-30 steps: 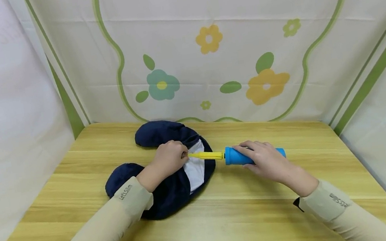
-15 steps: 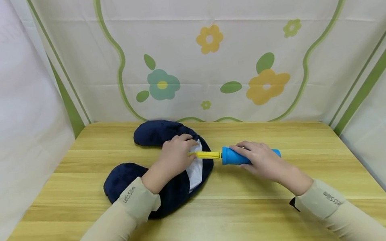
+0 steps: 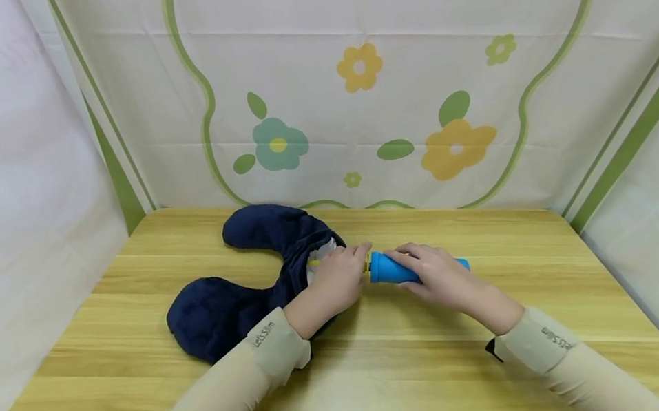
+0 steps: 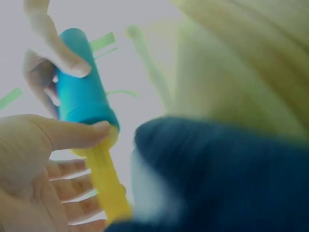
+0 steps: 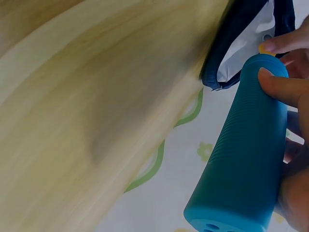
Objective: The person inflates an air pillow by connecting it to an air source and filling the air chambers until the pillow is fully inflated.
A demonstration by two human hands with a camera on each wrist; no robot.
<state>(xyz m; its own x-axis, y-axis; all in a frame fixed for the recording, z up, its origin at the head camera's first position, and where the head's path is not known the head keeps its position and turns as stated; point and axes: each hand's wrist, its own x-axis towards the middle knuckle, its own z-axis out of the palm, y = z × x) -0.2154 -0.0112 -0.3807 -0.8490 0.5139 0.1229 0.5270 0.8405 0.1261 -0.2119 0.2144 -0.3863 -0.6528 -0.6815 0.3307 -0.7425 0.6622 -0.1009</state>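
A navy U-shaped neck pillow (image 3: pixel 212 311) lies on the wooden table, its curved end turned right, where a white inner lining (image 5: pixel 244 48) shows in an opening of the cover. The blue hand pump (image 3: pixel 389 267) has a yellow nozzle (image 4: pixel 107 183) that reaches into this opening. My right hand (image 3: pixel 439 278) grips the blue barrel from above. With its thumb on the yellow collar just below the barrel and the other fingers behind, my left hand (image 3: pixel 339 279) holds the pump's nozzle end. The nozzle's tip is hidden by the pillow cover.
The wooden table (image 3: pixel 451 370) ends at a white cloth backdrop (image 3: pixel 296 43) printed with flowers, close behind the pillow. White cloth sides (image 3: pixel 6 171) stand left and right of the table.
My left hand has moved right from the nozzle's tip to its base by the blue barrel. The pump and right hand have shifted slightly left, and the pillow has shifted left too.
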